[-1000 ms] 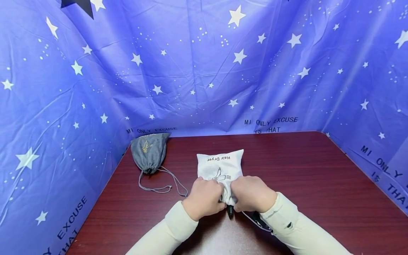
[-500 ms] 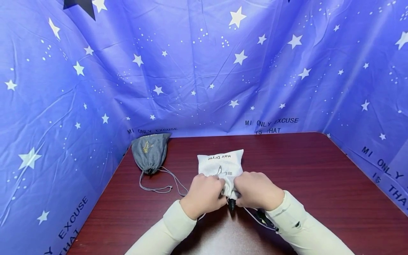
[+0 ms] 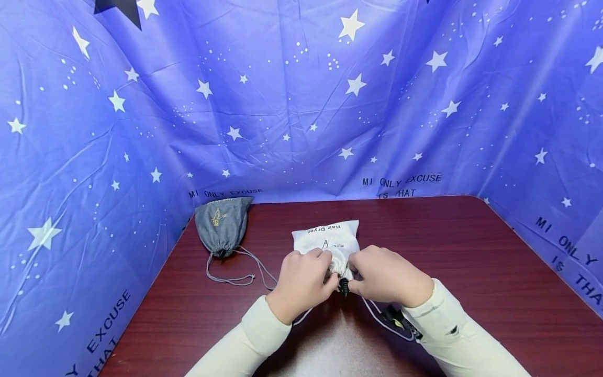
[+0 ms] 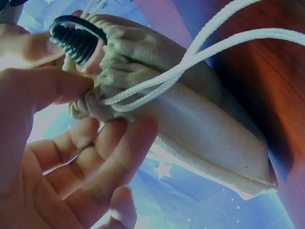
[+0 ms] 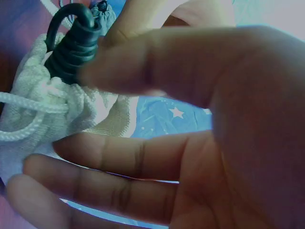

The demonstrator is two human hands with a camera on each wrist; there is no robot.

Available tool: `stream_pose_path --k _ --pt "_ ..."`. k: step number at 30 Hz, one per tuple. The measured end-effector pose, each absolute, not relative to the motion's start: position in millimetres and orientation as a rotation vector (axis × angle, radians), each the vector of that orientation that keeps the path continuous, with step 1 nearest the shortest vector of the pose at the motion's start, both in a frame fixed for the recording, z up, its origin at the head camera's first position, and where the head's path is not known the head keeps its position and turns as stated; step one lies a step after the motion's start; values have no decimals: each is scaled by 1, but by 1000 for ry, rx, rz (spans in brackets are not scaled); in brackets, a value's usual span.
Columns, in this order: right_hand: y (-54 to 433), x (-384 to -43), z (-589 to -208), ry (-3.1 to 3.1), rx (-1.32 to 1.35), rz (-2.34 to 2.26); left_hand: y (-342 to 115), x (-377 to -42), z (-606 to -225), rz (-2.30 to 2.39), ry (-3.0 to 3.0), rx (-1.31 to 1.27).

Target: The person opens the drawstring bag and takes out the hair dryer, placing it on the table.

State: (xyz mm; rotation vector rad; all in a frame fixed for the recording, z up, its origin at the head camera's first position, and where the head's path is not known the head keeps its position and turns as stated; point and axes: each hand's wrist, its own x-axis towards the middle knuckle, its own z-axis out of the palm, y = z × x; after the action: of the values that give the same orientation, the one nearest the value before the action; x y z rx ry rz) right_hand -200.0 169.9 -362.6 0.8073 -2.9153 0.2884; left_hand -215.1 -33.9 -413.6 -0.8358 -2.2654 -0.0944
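White cloth pouch (image 3: 325, 238), one, lettered "Hair Dryer": over the dark red table (image 3: 443, 241), between both hands, gathered mouth toward the person. Black ribbed piece (image 5: 71, 52): protrudes from that mouth. Change: within the last half-second, mouth and piece have shifted away from the person; less of the printed drawing shows. Left hand (image 3: 303, 277): pinches the gathered cloth, thumb against fingers. Right hand (image 3: 388, 275): parted, fingers nearly straight, thumb at the piece (firm contact cannot be told). White cord (image 4: 190, 55): looped slack. Judged: mouth mid-adjustment, work unfinished.
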Motion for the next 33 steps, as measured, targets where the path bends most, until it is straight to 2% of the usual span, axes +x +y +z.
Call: stream_pose_path --k 11,33 --pt "163 -204 -366 -2844 649 298 -35 -218 -412 -140 -2196 -763" --pt "160 -206 -365 -2734 666 281 -41 -222 -406 -180 -2197 -690"
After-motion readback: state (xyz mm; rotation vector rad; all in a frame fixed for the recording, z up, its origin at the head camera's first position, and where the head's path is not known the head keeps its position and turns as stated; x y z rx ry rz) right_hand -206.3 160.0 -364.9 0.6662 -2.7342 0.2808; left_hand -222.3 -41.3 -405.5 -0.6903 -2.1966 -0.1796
